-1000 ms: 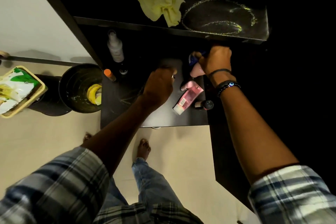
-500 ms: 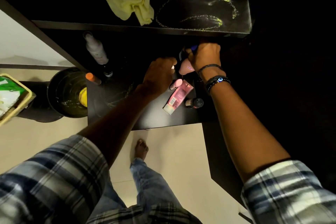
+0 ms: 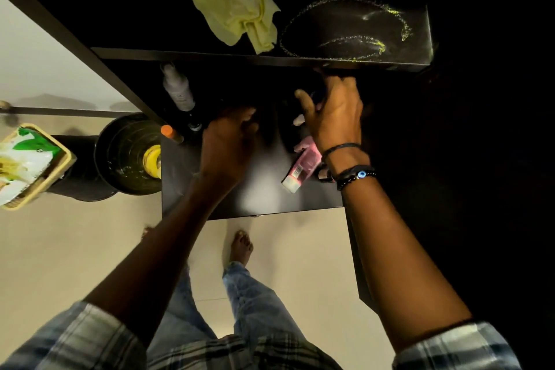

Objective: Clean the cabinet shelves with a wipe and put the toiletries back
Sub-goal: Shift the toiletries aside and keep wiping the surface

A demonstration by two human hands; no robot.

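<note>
Your right hand (image 3: 333,117) reaches under the upper shelf (image 3: 210,55), fingers curled round a blue-topped bottle (image 3: 316,97) that is mostly hidden. Your left hand (image 3: 228,147) is blurred, so I cannot tell its fingers' state. The yellow wipe (image 3: 237,6) lies crumpled on the upper shelf, and a pink tube (image 3: 303,164) lies on the lower shelf (image 3: 255,189).

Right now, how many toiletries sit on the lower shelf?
5 visible: white spray bottle back left, small dark bottle beside it, orange-capped item left, pink tube and half-hidden bottle by right hand; it and left hand may hide more.
</note>
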